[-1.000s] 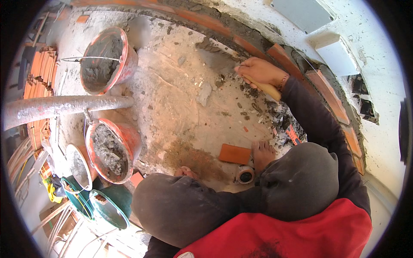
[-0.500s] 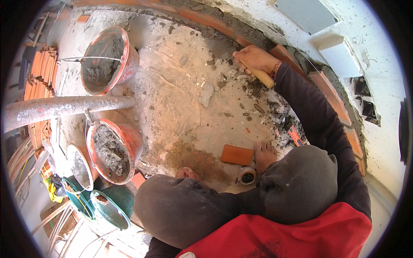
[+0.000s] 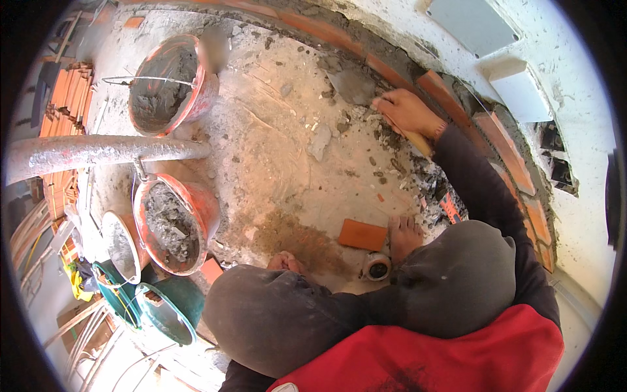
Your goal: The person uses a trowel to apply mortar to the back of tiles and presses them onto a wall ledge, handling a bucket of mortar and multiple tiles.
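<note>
My right hand is closed round the wooden handle of a trowel. Its grey, mortar-smeared blade lies flat, low over the floor beside the tile row at the wall's foot. Whether the blade touches the floor cannot be made out. Terracotta tiles stand on edge along the wall, with grey mortar behind them. Close to my wrist, a taut string runs along the wall. My left hand is out of view, with the left arm mostly hidden below my knee.
A mortar bucket and a rubble bucket stand left, either side of a thick pole. Green buckets and stacked tiles lie beyond. Near my feet are a loose tile, a round roll and an orange-handled tool.
My right hand has moved right and slightly nearer with the trowel, whose blade now shows more plainly. The view has shifted slightly; the buckets and loose tile stay put.
</note>
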Available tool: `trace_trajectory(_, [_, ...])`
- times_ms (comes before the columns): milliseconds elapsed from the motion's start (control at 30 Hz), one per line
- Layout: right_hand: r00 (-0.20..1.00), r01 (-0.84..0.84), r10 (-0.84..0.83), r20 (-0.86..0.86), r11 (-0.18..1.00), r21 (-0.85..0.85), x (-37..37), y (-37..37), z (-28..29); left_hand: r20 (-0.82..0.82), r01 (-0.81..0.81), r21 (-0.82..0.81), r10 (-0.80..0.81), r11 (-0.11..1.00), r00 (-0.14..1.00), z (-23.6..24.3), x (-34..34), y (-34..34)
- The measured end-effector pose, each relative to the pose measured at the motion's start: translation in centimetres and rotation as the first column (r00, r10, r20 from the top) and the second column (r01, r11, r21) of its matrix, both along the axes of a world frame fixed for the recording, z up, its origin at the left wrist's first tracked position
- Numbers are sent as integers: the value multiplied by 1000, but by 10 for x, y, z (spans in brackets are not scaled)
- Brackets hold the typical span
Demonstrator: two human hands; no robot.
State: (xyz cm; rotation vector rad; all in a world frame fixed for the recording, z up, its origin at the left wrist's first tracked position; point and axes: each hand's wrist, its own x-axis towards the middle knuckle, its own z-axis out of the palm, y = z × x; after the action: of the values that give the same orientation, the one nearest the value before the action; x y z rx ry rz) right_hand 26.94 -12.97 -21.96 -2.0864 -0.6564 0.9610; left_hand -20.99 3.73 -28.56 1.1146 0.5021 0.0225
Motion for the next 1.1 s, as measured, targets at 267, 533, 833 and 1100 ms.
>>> trace_trajectory(267, [958,124,-151,-242,985,-123,-2,-42,16,-439,102,589,211,802,873,19,7,-23])
trace_trajectory(533, [975,167,-181,-127,980,-112,6,-22,-7,-409,122,679,234,724,882,6,15,-25])
trace_trajectory(833, [950,-233,223,218,972,21,-26,5,45,-420,184,750,243,636,874,-3,0,-18])
trace_trajectory(1100, [762,-519,547,-346,836,179,-120,111,190,-437,155,799,386,581,812,19,4,-18])
